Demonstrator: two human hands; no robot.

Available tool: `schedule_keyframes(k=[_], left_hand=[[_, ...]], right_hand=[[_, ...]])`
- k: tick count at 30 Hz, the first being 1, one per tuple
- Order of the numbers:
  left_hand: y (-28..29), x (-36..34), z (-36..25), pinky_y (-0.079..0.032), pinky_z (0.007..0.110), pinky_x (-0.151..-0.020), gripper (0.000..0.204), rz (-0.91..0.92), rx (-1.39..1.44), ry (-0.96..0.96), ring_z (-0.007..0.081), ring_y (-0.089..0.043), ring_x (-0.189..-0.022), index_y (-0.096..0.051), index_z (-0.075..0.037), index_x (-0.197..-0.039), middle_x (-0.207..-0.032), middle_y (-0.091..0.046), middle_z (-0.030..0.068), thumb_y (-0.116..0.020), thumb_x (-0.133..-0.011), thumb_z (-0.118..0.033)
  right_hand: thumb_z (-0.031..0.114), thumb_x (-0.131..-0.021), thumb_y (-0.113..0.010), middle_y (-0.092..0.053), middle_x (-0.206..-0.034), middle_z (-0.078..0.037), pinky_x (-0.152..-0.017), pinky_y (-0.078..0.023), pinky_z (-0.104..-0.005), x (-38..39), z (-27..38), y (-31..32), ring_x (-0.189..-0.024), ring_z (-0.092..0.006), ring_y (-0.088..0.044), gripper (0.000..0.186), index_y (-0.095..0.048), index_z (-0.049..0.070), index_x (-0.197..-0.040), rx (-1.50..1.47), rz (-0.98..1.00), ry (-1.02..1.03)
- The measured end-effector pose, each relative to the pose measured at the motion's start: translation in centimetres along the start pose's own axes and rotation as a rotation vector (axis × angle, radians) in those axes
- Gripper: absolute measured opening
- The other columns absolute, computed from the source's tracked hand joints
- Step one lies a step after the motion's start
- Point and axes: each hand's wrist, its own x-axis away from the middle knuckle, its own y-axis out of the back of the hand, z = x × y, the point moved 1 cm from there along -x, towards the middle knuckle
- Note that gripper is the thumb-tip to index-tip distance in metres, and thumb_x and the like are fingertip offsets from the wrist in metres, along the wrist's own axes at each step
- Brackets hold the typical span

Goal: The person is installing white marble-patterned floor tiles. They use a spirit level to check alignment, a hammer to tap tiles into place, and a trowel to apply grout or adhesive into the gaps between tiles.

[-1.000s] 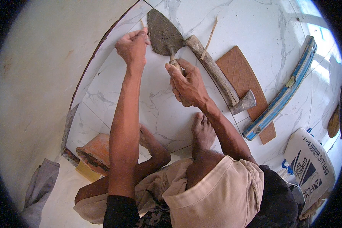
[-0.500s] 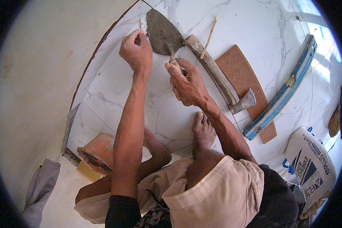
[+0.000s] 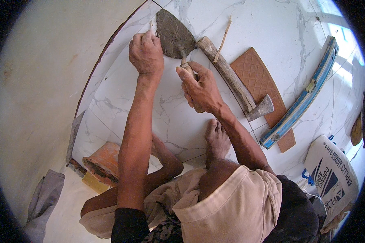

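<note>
My right hand (image 3: 202, 87) is closed round the handle of a pointed trowel (image 3: 183, 52). Grey wet mortar (image 3: 172, 34) coats its blade, which is held over the white marbled tiles. To the left of the blade, my left hand (image 3: 147, 52) is back up, its fingers pinched together near the wall edge. A thin pale stick (image 3: 151, 26) shows at those fingertips, and most of it is hidden. Right of the trowel, a hatchet (image 3: 231, 77) with a worn wooden handle lies partly over a brown patterned tile piece (image 3: 255, 73).
A blue spirit level (image 3: 302, 97) lies at the right, across the brown piece. A wood splinter (image 3: 224, 38) touches the hatchet handle. An orange mortar-stained bucket (image 3: 103, 162) is tipped at lower left, near a grey cloth (image 3: 46, 202). A white printed bag (image 3: 332, 170) stands at lower right.
My left hand has turned over from a side-on pinch to knuckles up, staying near the same spot. The right hand and the trowel have not visibly moved.
</note>
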Motion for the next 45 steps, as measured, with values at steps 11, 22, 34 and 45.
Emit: schedule_keyframes(k=[11, 22, 34, 45], left_hand=[[0.0, 0.1, 1.0, -0.052, 0.039, -0.072, 0.018, -0.057, 0.087, -0.092, 0.0274, -0.063, -0.081, -0.07, -0.004, -0.097, -0.088, -0.062, 0.0088, -0.07, -0.08, -0.008], [-0.1, -0.5, 0.7, -0.052, 0.039, -0.071, 0.017, -0.003, 0.087, -0.058, 0.0259, -0.062, -0.08, -0.071, 0.0, -0.097, -0.086, -0.06, 0.0093, -0.069, -0.081, -0.007], [-0.3, -0.8, 0.3, -0.052, 0.042, -0.069, 0.014, -0.119, 0.256, 0.068, 0.032, -0.065, -0.075, -0.073, 0.001, -0.09, -0.083, -0.066, 0.0157, -0.062, -0.082, -0.001], [-0.4, -1.2, -0.5, -0.051, 0.043, -0.069, 0.015, -0.092, 0.214, 0.115, 0.0328, -0.064, -0.076, -0.073, 0.001, -0.088, -0.083, -0.066, 0.0159, -0.061, -0.081, -0.002]], right_hand=[[0.036, -0.097, -0.057, -0.05, -0.054, -0.003, -0.034, -0.036, -0.0314, 0.1, 0.2, -0.1, -0.04, -0.0126, -0.049, 0.035, -0.056, 0.001, -0.095, 0.025, -0.005, -0.011], [0.035, -0.097, -0.057, -0.051, -0.056, -0.003, -0.035, -0.036, -0.0307, 0.0, 0.0, 0.1, -0.04, -0.0121, -0.049, 0.035, -0.056, 0.0, -0.098, 0.012, 0.005, 0.011], [0.034, -0.097, -0.058, -0.052, -0.056, -0.003, -0.034, -0.037, -0.0309, 0.0, 0.0, 0.1, -0.041, -0.012, -0.049, 0.035, -0.058, -0.001, -0.102, 0.006, 0.006, -0.008], [0.035, -0.096, -0.058, -0.052, -0.055, -0.003, -0.034, -0.037, -0.0311, 0.0, -0.1, 0.2, -0.04, -0.0122, -0.049, 0.035, -0.057, 0.0, -0.098, 0.011, 0.001, 0.017]])
